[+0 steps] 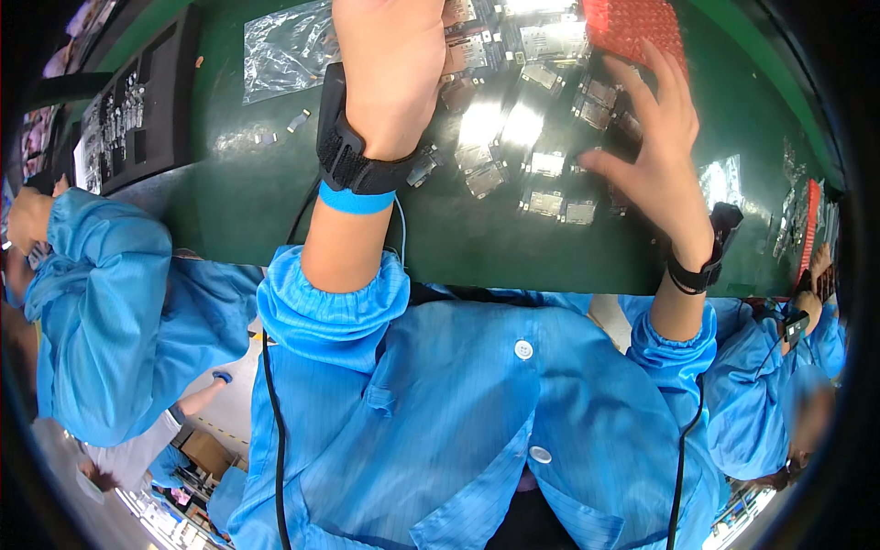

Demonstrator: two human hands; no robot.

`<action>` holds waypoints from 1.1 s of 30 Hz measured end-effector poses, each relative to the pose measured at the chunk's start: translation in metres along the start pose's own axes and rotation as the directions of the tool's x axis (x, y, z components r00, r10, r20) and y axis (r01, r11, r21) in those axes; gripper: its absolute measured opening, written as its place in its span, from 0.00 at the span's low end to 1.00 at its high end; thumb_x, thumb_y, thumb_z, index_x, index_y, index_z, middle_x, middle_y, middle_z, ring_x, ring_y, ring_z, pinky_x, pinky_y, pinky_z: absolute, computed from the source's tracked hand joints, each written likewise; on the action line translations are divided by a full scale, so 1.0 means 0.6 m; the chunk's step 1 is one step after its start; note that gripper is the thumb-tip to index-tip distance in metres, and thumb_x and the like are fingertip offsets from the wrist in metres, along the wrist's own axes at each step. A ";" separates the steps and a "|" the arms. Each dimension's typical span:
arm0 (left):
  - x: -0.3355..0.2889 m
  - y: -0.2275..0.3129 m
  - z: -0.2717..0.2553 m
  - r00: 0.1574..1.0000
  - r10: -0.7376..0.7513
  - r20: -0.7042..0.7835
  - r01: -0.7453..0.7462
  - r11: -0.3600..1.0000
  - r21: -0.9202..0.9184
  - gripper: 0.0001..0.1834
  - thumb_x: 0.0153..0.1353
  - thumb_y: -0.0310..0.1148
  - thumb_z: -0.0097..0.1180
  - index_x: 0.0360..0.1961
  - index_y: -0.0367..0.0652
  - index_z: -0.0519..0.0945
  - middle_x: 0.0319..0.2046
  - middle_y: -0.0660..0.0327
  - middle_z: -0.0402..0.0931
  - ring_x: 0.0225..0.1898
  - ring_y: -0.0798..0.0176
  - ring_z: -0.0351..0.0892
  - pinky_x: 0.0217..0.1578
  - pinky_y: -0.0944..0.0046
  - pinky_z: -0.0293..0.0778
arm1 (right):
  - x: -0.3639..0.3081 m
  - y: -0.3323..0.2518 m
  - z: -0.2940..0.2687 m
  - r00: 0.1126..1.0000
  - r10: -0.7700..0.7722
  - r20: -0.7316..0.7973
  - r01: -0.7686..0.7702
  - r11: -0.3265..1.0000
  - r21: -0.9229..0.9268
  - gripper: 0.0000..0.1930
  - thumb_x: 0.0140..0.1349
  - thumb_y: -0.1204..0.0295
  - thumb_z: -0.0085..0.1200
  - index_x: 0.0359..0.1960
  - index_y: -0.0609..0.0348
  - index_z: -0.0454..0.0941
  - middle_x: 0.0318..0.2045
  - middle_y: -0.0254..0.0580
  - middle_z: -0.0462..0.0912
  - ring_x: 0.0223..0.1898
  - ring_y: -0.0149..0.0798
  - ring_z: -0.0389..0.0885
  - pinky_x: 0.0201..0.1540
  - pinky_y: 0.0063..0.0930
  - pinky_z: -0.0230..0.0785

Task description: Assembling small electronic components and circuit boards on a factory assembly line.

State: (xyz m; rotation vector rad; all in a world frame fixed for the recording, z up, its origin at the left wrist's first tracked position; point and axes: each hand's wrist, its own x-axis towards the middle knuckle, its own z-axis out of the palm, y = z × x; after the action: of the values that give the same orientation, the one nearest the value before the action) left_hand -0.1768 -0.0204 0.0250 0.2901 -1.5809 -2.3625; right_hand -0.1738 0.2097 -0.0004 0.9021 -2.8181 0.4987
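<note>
My left hand (392, 69) reaches to the far edge of the picture, where its fingers are cut off, so their grip is hidden. Right of its wrist lie several small silver metal parts with pale tabs (550, 203), spread in loose groups on the green table mat (513, 257). Over the right side of these parts hovers my right hand (662, 137). Its thumb and fingers are spread apart and hold nothing visible. A red bubble-wrap bag (632, 27) lies just beyond its fingertips. More silver parts (550, 41) in shiny clear wrapping sit between the two hands.
A clear plastic bag (284, 60) lies left of my left hand, with a few tiny parts (298, 120) nearer. A black tray (147, 101) stands at the far left. Co-workers in blue sleeves sit on both sides. Black straps and cables run along my wrists.
</note>
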 end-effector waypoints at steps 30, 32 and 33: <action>-0.029 -0.052 0.022 0.902 0.402 0.156 -0.407 0.673 0.617 0.11 0.60 0.32 0.57 0.39 0.35 0.74 0.31 0.58 0.82 0.29 0.72 0.79 0.29 0.69 0.74 | 0.076 -0.069 0.029 0.914 0.396 -0.094 -0.203 0.644 0.737 0.07 0.55 0.70 0.61 0.27 0.59 0.76 0.17 0.27 0.73 0.18 0.20 0.65 0.21 0.19 0.57; -0.031 -0.052 0.026 0.914 0.378 0.151 -0.380 0.660 0.648 0.09 0.59 0.30 0.58 0.37 0.36 0.74 0.30 0.55 0.82 0.29 0.69 0.82 0.27 0.68 0.75 | 0.077 -0.075 0.030 0.904 0.395 -0.163 -0.193 0.719 0.668 0.08 0.52 0.69 0.62 0.26 0.58 0.76 0.17 0.33 0.74 0.17 0.25 0.67 0.22 0.23 0.60; -0.036 -0.055 0.032 0.883 0.429 0.188 -0.428 0.577 0.696 0.09 0.59 0.29 0.59 0.37 0.36 0.75 0.30 0.55 0.82 0.29 0.69 0.82 0.27 0.68 0.74 | 0.079 -0.071 0.037 0.906 0.268 -0.328 -0.086 0.874 0.478 0.09 0.53 0.69 0.62 0.26 0.59 0.76 0.18 0.34 0.75 0.18 0.26 0.69 0.22 0.24 0.61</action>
State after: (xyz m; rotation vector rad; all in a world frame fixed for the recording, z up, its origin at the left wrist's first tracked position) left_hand -0.1668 0.0153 0.0019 0.0348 -2.2232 -1.2786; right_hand -0.1882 0.1436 0.0015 0.5155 -2.4608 1.2561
